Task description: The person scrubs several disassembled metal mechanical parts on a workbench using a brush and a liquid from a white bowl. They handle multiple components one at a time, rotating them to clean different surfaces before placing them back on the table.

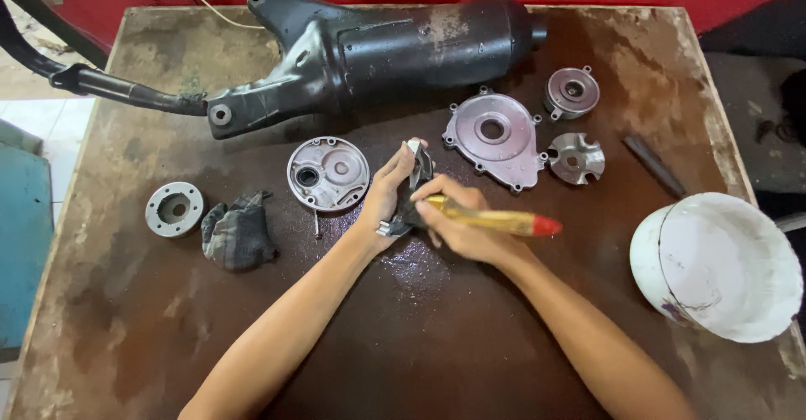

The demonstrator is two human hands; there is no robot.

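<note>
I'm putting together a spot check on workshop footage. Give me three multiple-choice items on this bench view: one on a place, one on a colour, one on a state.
1. Where does the white bowl sit?
A. at the table's right edge
B. beside the rag
C. under the exhaust

2. What colour is the tip of the brush handle?
A. blue
B. red
C. green

3. What is the left hand doing?
A. lying flat on the table
B. gripping a small dark part
C. lifting the rag

Answers:
1 A: the bowl overhangs the right edge of the table.
2 B: the yellowish handle ends in red.
3 B: its fingers close round the dark part while the right hand holds the brush to it.
</note>
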